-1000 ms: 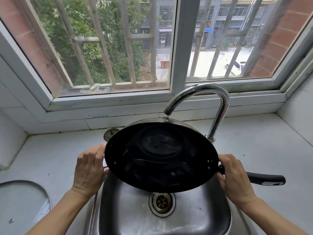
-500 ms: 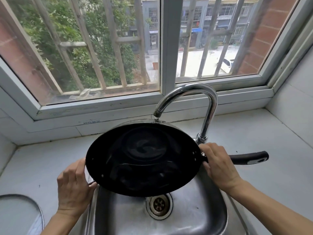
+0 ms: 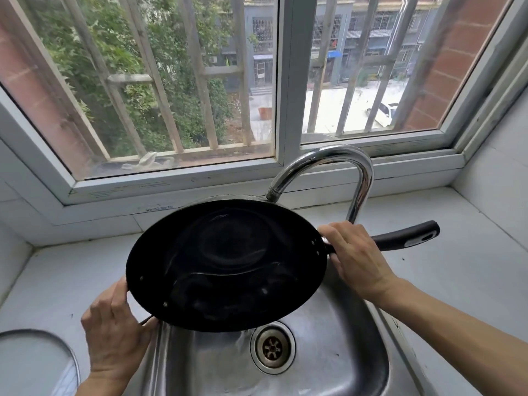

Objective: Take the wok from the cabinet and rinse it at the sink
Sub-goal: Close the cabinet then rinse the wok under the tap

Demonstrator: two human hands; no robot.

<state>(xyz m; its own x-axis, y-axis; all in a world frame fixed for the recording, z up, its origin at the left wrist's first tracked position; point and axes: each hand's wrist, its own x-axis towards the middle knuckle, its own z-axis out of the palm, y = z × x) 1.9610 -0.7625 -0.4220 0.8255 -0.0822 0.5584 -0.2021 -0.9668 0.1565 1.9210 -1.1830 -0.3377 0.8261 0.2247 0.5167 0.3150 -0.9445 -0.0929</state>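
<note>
You hold the black wok tilted over the steel sink, under the tap. Your left hand grips its rim, your right hand clamps the handle base; no readable writing

Wok hides faucet outlet and sink back wall; right hand covers handle root; glass lid cut off at left edge

Black wok is up over the steel sink, tilted, water pooled inside, handle pointing right.
</note>
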